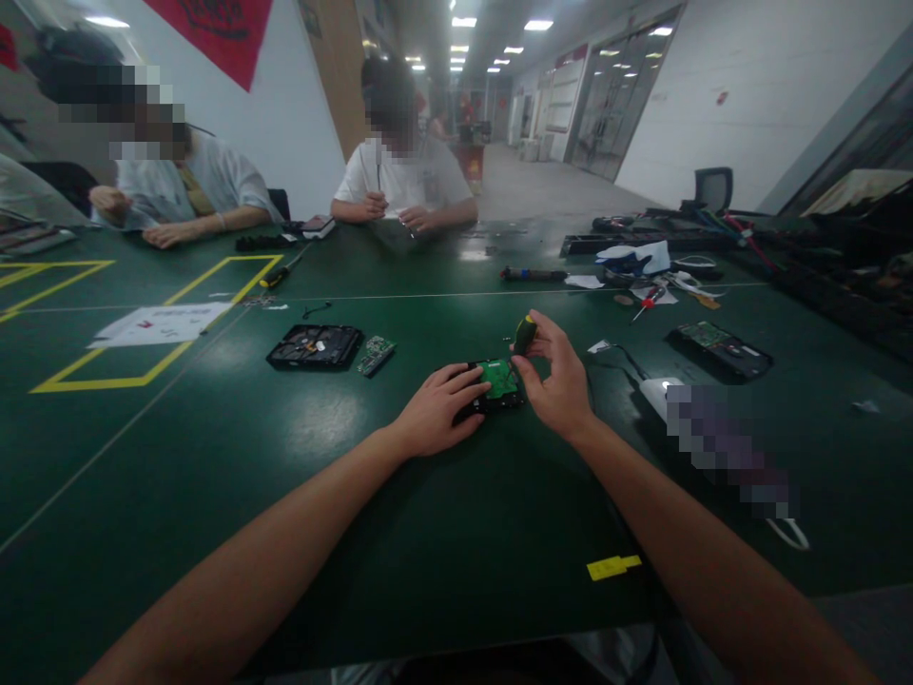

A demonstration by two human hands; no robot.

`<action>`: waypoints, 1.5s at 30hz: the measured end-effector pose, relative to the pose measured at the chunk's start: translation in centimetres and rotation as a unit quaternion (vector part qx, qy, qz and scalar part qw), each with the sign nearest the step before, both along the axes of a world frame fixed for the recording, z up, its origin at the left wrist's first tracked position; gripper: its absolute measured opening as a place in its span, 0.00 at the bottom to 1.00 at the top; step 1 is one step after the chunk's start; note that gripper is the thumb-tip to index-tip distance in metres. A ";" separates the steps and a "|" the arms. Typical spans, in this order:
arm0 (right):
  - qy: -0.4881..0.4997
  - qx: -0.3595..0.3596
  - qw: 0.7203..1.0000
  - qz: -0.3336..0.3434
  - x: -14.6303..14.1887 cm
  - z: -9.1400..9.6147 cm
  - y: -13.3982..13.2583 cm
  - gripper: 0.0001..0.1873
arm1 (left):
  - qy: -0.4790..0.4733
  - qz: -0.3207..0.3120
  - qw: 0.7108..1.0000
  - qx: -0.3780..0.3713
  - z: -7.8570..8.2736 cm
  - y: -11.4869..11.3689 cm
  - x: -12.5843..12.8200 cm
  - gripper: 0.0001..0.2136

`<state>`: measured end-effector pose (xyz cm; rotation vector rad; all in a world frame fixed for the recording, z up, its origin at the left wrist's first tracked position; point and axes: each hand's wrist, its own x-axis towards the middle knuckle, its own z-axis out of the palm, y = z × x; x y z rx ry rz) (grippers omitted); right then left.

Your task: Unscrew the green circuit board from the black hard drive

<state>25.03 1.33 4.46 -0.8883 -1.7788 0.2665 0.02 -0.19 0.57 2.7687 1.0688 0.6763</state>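
Note:
A hard drive [503,379] with a green circuit board on its upper side lies on the table in front of me. My left hand [442,409] holds it down, fingers stretched over the board and thumb by its near edge. In my right hand [556,376] a yellow and black screwdriver [526,335] is gripped by the handle, upright over the drive's right end. Its tip is too small to make out. Left of the drive are a detached circuit board [376,356] and an opened black drive casing [314,346].
Another drive [720,349] lies to the right, near a white elongated device [656,390] with a cable. Yellow tape [613,568] is near the front edge. Another screwdriver [275,276] and white paper [161,324] lie left. Two people sit across the green table [178,476].

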 end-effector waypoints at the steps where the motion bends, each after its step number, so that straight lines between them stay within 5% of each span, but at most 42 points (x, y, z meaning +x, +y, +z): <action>1: 0.000 0.000 1.000 0.002 0.0 0.0 0.1 0.36 | -0.002 0.000 1.000 -0.002 0.0 0.0 0.0 0.26; 12: -0.029 0.001 0.999 0.016 -0.4 -0.1 -0.2 0.35 | -0.012 -0.001 1.000 -0.005 0.0 0.0 0.1 0.27; 23: -0.029 0.050 0.997 -0.052 -0.3 -0.2 0.0 0.33 | -0.011 0.000 1.000 -0.011 0.0 0.0 0.0 0.27; 45: -0.031 0.040 0.998 -0.036 -0.5 -0.1 -0.2 0.37 | -0.023 -0.004 1.000 -0.008 0.0 0.0 0.0 0.27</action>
